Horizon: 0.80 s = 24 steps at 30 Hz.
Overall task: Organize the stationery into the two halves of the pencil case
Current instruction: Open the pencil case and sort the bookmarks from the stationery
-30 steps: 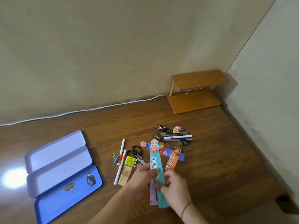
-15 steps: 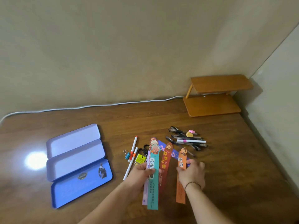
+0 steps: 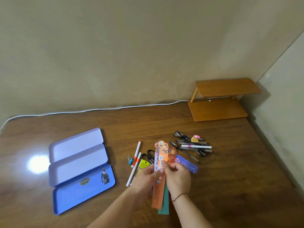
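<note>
Bookmarks (image 3: 160,191) pinched together by left hand (image 3: 148,176) and right hand (image 3: 178,176) | stack held above bench (image 3: 230,178) | pencil case (image 3: 79,168) laid open at left

Wooden shelf (image 3: 220,109) — white cable (image 3: 98,109)

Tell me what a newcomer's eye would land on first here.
Probably the bright bookmarks that both hands, left and right, hold fanned at centre front, the orange one on top. Next, the purple-blue pencil case lying open to the left, its trays bare. Behind the hands lies a heap of pens.
</note>
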{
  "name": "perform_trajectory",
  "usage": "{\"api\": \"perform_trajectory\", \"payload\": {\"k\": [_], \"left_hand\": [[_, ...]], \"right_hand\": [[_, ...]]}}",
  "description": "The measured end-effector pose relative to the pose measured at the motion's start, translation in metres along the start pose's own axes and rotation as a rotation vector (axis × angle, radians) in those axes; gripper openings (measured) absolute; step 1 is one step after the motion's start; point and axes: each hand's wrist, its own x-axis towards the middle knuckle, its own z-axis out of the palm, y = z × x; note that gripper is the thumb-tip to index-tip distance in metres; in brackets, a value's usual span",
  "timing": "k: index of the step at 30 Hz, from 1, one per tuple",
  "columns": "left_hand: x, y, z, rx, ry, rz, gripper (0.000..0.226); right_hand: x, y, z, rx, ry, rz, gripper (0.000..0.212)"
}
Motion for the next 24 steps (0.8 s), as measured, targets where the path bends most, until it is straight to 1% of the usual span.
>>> {"api": "perform_trajectory", "payload": {"k": [2,3,5,8,11,13,15,19,21,24], "left_hand": [[-0.003,0.002,-0.005,0.010,0.024,0.025,0.024],[-0.006,0.005,-0.008,0.018,0.048,0.027,0.025],[-0.011,0.009,-0.016,0.040,0.080,0.024,0.027],[-0.013,0.011,-0.028,0.047,0.101,0.001,0.029],[-0.015,0.010,-0.034,-0.060,0.127,-0.020,0.023],[-0.015,0.010,-0.033,-0.111,0.134,-0.036,0.020],[-0.014,0.009,-0.033,-0.128,0.141,-0.045,0.020],[-0.012,0.008,-0.031,-0.130,0.134,-0.051,0.030],[-0.013,0.009,-0.028,-0.128,0.132,-0.054,0.029],[-0.015,0.011,-0.026,-0.121,0.134,-0.066,0.019]], "right_hand": [[0.001,0.002,0.004,-0.117,0.007,-0.067,0.042],[0.002,0.002,0.003,-0.141,-0.001,-0.062,0.045],[0.008,0.004,0.000,-0.214,0.011,0.008,0.046],[0.015,0.017,0.003,-0.502,-0.023,0.069,0.043],[0.020,0.023,0.010,-0.666,-0.059,0.072,0.042],[0.020,0.020,0.010,-0.660,-0.083,0.078,0.034],[0.018,0.021,0.008,-0.641,-0.064,0.080,0.030],[0.010,0.024,0.007,-0.698,0.003,0.044,0.041],[0.008,0.022,0.006,-0.695,0.007,0.087,0.040],[0.010,0.019,0.003,-0.601,-0.016,0.205,0.030]]}}
